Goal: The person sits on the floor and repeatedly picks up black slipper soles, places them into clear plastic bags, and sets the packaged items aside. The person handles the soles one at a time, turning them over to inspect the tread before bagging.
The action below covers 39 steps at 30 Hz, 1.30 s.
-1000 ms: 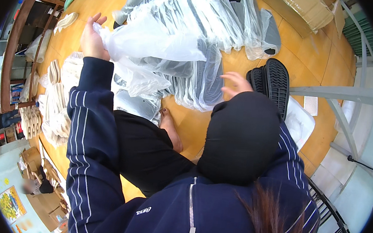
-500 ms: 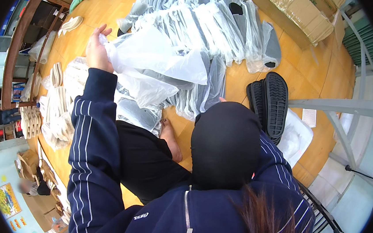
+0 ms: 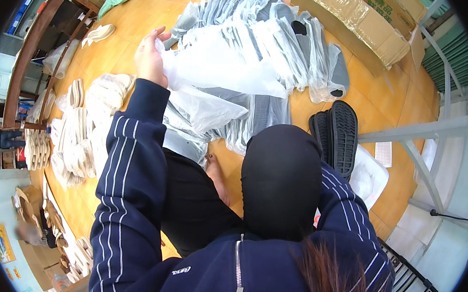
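Observation:
My left hand (image 3: 152, 60) is raised at the left of the pile, closed on the edge of a clear plastic bag (image 3: 218, 69). The bag stretches rightward from it, loose and wrinkled, over the bagged soles. Long rows of grey-black shoe soles in clear bags (image 3: 276, 41) lie on the floor in front of me. My right arm (image 3: 345, 206) comes down beside my raised knee (image 3: 281, 178), which hides my right hand. A few bare black soles (image 3: 342, 139) with a ribbed tread stand stacked just beyond that knee.
A cardboard box (image 3: 356, 26) sits at the far right. Grey metal legs (image 3: 430, 130) reach in at the right, near a white plastic sheet or bag (image 3: 370, 172). Cream soles (image 3: 76, 140) are heaped at the left beside a brown wooden rack (image 3: 24, 66). My bare foot (image 3: 218, 179) rests near the pile.
The whole view has shifted slightly, and my left hand appears further right with the bag still in it. The fingertip of my right hand seen beyond the knee is now hidden.

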### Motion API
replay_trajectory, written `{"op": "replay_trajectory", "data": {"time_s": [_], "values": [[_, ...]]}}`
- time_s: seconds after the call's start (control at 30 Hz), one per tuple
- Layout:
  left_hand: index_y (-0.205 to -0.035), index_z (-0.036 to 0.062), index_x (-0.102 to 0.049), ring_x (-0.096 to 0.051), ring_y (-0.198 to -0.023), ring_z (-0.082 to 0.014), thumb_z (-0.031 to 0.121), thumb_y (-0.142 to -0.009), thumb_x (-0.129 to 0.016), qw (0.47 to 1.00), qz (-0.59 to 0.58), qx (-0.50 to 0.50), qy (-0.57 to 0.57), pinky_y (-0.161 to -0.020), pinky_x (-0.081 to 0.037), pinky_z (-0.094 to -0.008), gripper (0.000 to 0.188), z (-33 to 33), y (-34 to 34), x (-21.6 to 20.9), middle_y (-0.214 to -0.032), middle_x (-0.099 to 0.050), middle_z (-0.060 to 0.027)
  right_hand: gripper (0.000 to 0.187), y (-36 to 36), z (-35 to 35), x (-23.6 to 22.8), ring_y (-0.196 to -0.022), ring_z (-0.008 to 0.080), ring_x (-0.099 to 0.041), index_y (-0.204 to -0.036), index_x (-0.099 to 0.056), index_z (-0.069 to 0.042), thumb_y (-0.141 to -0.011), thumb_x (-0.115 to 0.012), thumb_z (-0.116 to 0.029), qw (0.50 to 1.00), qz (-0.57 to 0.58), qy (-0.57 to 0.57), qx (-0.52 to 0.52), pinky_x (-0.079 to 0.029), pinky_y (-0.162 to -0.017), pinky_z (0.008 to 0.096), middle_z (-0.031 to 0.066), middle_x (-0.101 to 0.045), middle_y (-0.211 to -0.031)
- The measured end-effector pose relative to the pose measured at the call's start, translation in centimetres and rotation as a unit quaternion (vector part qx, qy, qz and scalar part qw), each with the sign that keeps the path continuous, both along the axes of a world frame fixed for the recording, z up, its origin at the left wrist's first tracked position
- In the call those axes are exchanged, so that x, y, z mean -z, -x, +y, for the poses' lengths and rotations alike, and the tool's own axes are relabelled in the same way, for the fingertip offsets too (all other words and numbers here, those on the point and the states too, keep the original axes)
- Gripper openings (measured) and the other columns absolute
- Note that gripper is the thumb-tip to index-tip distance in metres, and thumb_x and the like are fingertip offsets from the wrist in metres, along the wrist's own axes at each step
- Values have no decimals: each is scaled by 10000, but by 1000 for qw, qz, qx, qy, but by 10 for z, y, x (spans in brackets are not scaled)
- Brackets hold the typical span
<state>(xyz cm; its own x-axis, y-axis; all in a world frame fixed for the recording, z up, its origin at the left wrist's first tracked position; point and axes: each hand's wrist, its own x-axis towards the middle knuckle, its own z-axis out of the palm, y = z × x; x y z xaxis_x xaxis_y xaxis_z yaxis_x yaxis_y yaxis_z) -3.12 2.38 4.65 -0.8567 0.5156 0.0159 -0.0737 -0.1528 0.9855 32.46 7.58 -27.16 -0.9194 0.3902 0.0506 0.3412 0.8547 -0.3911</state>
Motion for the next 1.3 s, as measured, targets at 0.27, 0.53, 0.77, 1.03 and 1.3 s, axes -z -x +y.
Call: {"op": "replay_trajectory", "data": {"time_s": [0.27,0.53,0.77,1.03,1.3], "values": [[-1095,25,-674,-554,-1003,-156,267,-943,-548,1000,-12,-6,-4,-917,-402,-290,312,-26,27,9,-1014,-677,-63,272,-16,22,8,-1087,356,-561,-1150,-567,-138,-912,-564,-270,997,-67,12,42,-475,-886,445,159,-533,-1205],[-1086,18,-672,-582,-943,-158,266,-956,-533,999,27,-29,8,-821,-478,-293,313,-38,12,-11,-1006,-681,-94,237,-14,52,5,-1019,331,-606,-1077,-594,-109,-897,-590,-262,989,-102,63,81,-490,-846,416,152,-583,-1119],[-1089,11,-665,-594,-961,-166,263,-952,-535,999,7,44,-17,-867,-461,-289,315,-20,4,-11,-1037,-683,-115,98,-10,93,-61,-713,120,-532,-867,-567,-37,-906,-597,-121,865,315,313,234,-439,-665,263,40,-568,-766],[-1205,42,-626,-541,-1187,-198,275,-863,-692,910,294,285,59,-1008,-395,-327,419,-24,-25,-5,-1132,-676,-87,111,56,120,-308,-662,-7,-386,-856,-568,-60,-952,-556,-114,839,367,393,84,-315,-585,171,-96,-461,-743],[-1121,53,-673,-666,-976,-222,206,-812,-764,814,410,383,152,-874,-484,-326,357,-24,-64,-17,-1019,-713,-120,73,120,85,-402,-722,42,-510,-930,-590,-52,-934,-582,-124,853,385,352,25,-425,-650,200,-52,-561,-799]]}}
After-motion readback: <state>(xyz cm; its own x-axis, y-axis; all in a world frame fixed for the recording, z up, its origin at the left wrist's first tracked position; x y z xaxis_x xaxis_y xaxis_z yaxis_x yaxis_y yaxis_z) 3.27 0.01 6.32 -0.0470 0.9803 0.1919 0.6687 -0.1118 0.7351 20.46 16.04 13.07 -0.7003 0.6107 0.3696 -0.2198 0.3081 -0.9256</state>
